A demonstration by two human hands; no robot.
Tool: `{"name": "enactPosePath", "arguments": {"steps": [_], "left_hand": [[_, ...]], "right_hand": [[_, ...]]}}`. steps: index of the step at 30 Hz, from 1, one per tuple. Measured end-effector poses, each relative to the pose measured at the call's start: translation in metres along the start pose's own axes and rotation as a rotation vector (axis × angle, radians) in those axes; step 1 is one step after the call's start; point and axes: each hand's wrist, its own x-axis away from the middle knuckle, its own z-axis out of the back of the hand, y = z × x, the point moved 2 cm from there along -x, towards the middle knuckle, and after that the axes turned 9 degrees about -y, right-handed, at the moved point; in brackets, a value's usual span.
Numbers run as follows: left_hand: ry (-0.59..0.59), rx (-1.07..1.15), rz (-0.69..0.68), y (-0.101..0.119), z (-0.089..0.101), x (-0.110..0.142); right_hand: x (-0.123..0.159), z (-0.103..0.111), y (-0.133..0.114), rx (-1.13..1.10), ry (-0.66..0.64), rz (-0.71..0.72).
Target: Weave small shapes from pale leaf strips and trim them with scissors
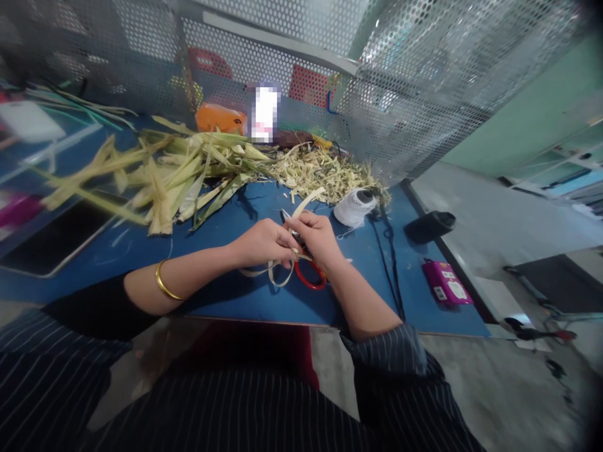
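My left hand is closed, its fingertips pinching a narrow pale strip of corn husk that curls in a loop below. Close against it, my right hand is closed too, thumb and finger pinching the strip, whose wider end sticks up beyond the fingers. Red-handled scissors show beneath my right hand, with a metal tip at the far side of the fingers. How the right hand grips the scissors is partly hidden. A white thread cone stands just beyond the right hand.
Corn husks and a heap of husk scraps lie along the back of the blue table. A perforated metal screen rises behind. A dark phone-like slab is at left; a black cylinder and purple packet are at right.
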Motion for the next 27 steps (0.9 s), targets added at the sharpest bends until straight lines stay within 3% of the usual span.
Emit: {"name": "enactPosePath", "arguments": {"steps": [3,5,6,10,13,18,27], "left_hand": [[0.097,0.235,0.076,-0.002,0.003,-0.001],[0.191,0.393,0.098,-0.004,0.009,-0.002],[0.233,0.459,0.096,-0.004,0.013,-0.002],[0.328,0.675,0.054,-0.003,0.027,-0.002],[0.305,0.734,0.027,0.002,0.032,-0.001],[0.244,0.746,0.024,0.005,0.03,-0.001],[0.317,0.755,-0.026,0.0,0.032,-0.001]], "right_hand": [[0.004,0.009,-0.009,0.282,0.16,0.132],[0.012,0.018,-0.02,0.494,0.342,0.281],[0.016,0.02,-0.026,0.567,0.358,0.365],[0.025,0.009,-0.039,0.917,-0.004,0.653],[0.024,-0.006,-0.036,1.177,-0.177,0.701],[0.024,-0.015,-0.033,1.267,-0.136,0.715],[0.032,-0.011,-0.036,1.103,-0.197,0.802]]}}
